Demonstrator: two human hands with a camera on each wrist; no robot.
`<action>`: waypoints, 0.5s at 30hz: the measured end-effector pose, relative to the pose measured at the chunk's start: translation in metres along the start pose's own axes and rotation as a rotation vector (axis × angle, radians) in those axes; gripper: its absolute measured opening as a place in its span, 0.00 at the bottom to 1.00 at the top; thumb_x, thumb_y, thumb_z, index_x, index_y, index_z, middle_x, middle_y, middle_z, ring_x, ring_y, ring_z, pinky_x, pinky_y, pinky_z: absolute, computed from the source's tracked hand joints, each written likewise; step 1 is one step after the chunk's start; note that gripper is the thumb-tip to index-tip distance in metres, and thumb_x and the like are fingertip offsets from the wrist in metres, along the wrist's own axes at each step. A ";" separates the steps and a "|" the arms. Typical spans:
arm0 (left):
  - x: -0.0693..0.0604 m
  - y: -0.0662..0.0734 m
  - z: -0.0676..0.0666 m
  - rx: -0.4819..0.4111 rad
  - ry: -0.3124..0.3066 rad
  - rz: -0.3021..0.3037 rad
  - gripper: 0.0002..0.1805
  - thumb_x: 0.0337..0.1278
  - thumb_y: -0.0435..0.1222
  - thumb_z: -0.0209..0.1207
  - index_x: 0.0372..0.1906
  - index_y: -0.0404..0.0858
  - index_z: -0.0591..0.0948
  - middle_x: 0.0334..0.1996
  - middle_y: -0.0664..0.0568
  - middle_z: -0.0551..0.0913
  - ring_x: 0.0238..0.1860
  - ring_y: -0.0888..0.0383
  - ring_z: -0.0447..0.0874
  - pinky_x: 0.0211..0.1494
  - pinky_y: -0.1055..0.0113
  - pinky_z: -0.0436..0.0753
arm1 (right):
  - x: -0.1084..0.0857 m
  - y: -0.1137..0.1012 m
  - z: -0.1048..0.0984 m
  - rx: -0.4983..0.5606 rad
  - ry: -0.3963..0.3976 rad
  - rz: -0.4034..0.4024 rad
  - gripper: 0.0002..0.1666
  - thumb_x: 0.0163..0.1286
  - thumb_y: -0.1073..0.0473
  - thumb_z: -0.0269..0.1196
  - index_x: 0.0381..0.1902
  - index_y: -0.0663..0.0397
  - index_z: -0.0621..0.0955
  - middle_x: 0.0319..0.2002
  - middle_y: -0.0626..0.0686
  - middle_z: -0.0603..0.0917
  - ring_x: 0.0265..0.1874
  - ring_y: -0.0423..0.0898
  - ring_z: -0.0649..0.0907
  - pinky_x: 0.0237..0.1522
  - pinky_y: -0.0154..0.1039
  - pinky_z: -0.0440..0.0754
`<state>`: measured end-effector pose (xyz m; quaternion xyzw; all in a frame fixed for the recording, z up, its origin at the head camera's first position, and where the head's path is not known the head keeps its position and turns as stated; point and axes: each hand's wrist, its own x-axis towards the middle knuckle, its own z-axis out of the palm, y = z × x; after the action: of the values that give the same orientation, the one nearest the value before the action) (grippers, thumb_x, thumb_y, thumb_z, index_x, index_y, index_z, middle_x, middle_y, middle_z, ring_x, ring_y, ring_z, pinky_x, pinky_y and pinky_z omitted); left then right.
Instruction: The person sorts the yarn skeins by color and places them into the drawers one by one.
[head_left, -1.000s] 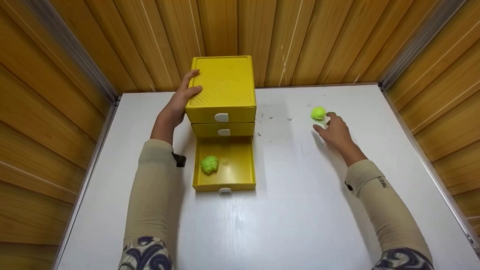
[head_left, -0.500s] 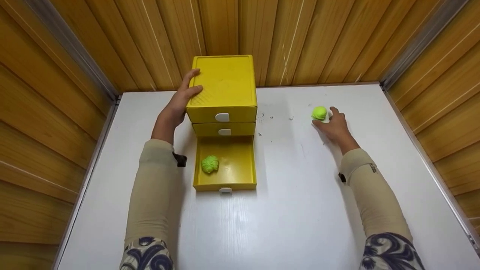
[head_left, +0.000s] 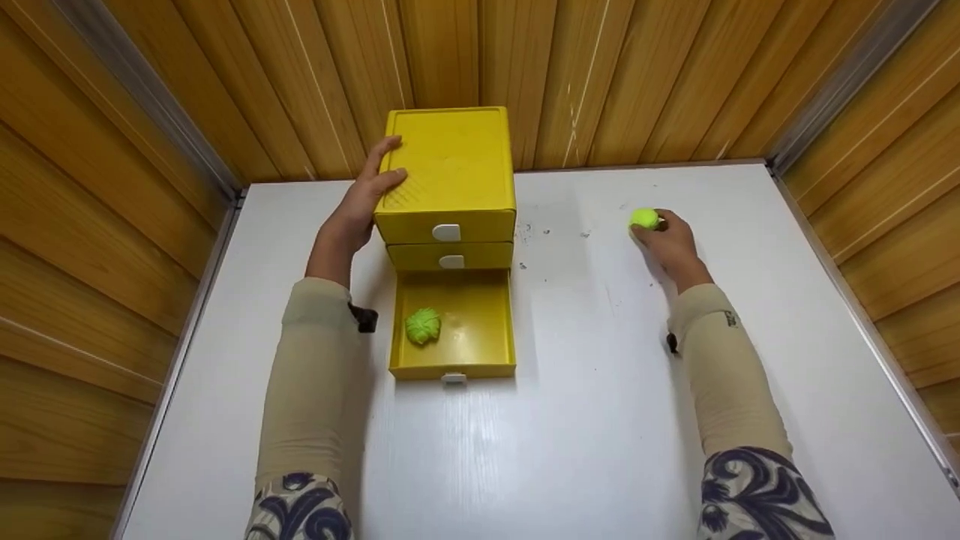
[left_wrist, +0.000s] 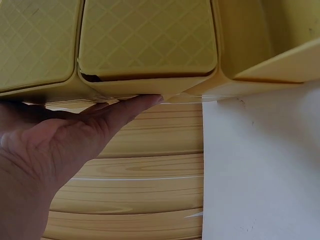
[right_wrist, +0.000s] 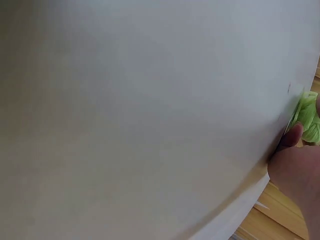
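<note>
A yellow drawer unit stands at the back of the white table, its bottom drawer pulled out. In that drawer, towards the left, lies a green ball of yarn. My left hand rests against the unit's left side, thumb and a finger over the top edge; the left wrist view has the hand with fairly straight fingers along the side. Over at the right, my right hand pinches a second bright green ball of yarn between thumb and fingers. Only part of this ball shows in the right wrist view.
Two upper drawers are closed, with white handles. Wood-patterned panels enclose the table at the back and sides. Small dark marks dot the white tabletop right of the unit.
My right hand has moved in on the right-hand yarn ball, and its fingers have closed round it. The left hand keeps its place on the drawer unit.
</note>
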<state>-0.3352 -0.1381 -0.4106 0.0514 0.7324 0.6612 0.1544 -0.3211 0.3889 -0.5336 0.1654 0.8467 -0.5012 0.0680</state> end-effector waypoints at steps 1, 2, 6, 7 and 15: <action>0.000 0.000 0.000 0.000 -0.001 -0.001 0.34 0.78 0.49 0.49 0.79 0.77 0.54 0.88 0.54 0.35 0.82 0.46 0.57 0.81 0.49 0.69 | 0.000 0.000 -0.001 0.002 -0.002 0.002 0.48 0.80 0.44 0.63 0.86 0.52 0.56 0.83 0.64 0.62 0.81 0.57 0.64 0.82 0.53 0.65; 0.000 0.001 0.000 0.003 -0.002 -0.005 0.34 0.78 0.50 0.49 0.79 0.77 0.54 0.88 0.54 0.35 0.82 0.46 0.58 0.81 0.49 0.70 | -0.001 0.000 -0.002 0.005 -0.007 0.007 0.48 0.80 0.44 0.63 0.86 0.52 0.56 0.82 0.63 0.62 0.81 0.57 0.64 0.82 0.52 0.65; 0.000 0.002 0.001 0.015 -0.005 -0.013 0.34 0.78 0.50 0.50 0.79 0.78 0.53 0.88 0.53 0.35 0.80 0.47 0.61 0.79 0.51 0.73 | -0.001 0.002 -0.004 0.003 -0.022 0.022 0.48 0.79 0.44 0.63 0.86 0.52 0.56 0.83 0.63 0.62 0.81 0.56 0.64 0.82 0.52 0.65; 0.000 0.002 0.001 0.016 -0.004 -0.014 0.34 0.78 0.50 0.50 0.79 0.78 0.53 0.88 0.53 0.35 0.79 0.47 0.61 0.79 0.51 0.73 | -0.001 0.002 -0.004 0.007 -0.022 0.021 0.48 0.79 0.44 0.63 0.86 0.52 0.56 0.83 0.63 0.62 0.81 0.56 0.64 0.82 0.51 0.65; 0.001 0.000 0.000 0.011 -0.002 0.001 0.34 0.78 0.50 0.49 0.80 0.75 0.53 0.88 0.53 0.36 0.79 0.47 0.61 0.79 0.51 0.72 | 0.002 0.000 -0.005 0.019 -0.024 0.005 0.48 0.79 0.44 0.64 0.86 0.53 0.57 0.83 0.64 0.61 0.81 0.57 0.64 0.82 0.51 0.65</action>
<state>-0.3363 -0.1379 -0.4103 0.0533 0.7360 0.6570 0.1544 -0.3228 0.3940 -0.5320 0.1622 0.8406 -0.5109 0.0781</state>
